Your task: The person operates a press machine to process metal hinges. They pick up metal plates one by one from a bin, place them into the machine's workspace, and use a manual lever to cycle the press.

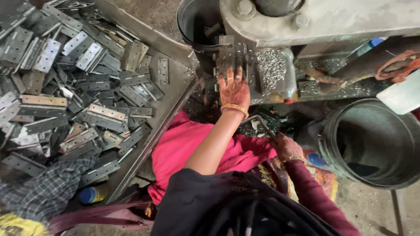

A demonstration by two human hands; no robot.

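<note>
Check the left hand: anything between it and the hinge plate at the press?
Nothing visible. The left hand already rests on the hinge plate under the press head. The right hand grips a metal lever lower down, apart.

L hand [234,89] hemmed at 12 by press body [323,19]; hinge pile [74,91] blocks 9; open bucket [372,144] at 4; pink cloth [183,148] below.

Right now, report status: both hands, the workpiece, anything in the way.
Left hand flat on hinge plate at the press. Right hand gripping lever. Metal chips beside the plate.
</note>
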